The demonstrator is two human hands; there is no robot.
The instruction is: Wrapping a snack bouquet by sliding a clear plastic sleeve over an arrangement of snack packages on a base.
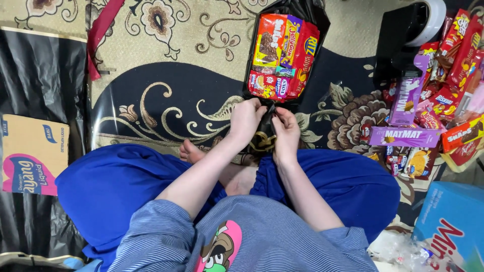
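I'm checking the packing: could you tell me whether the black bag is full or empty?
Full: the black bag holds colourful snack packs, while both hands, left and right, pinch its near end.

A patterned carpet [166, 108], beige and dark with scrolling flowers, is spread over the floor and carries everything. Near its far edge a black bag of snack packets [283, 53] is laid. Along the right edge a heap of loose snack packets [438, 95] is piled, with a blue carton [451, 221] at the near right corner. The left edge is covered by black plastic sheeting [38, 75], on which a flattened cardboard box [31, 153] is rested.
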